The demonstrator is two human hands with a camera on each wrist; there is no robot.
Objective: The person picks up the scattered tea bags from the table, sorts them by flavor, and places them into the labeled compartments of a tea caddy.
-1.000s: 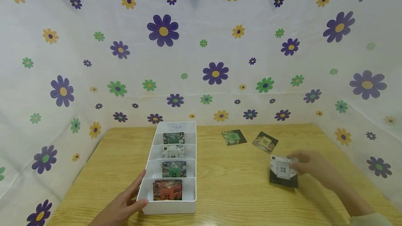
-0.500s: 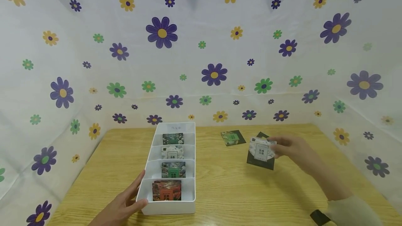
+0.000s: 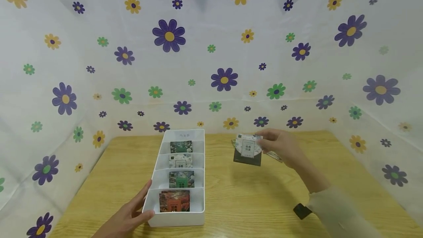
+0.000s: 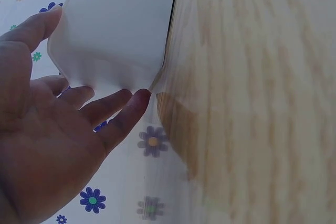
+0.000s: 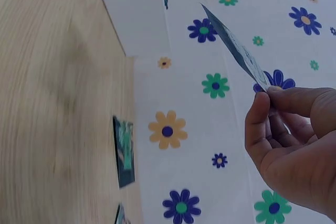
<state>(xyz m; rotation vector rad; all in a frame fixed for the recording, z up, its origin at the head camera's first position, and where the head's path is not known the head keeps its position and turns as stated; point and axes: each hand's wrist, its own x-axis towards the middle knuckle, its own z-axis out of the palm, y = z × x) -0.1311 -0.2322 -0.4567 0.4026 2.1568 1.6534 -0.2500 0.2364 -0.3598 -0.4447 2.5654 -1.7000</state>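
The white-topped packet (image 3: 248,148) hangs above the tabletop (image 3: 224,197) at two o'clock from your tray (image 3: 176,219), pinched near one corner by your right hand (image 3: 279,144), so a slack pinch could let it swing or slip, and a tilted edge might snag on a divider (image 3: 199,176). Mind your left hand (image 3: 130,216) too: it braces the tray's seven-o'clock corner with fingers (image 4: 126,121) outstretched, and uneven pressure could skew it. From six o'clock towards twelve, its compartments (image 3: 197,203) hold red packets (image 3: 174,202), a green packet (image 3: 181,178), a white packet (image 3: 180,161) and a dark green packet (image 3: 181,147).
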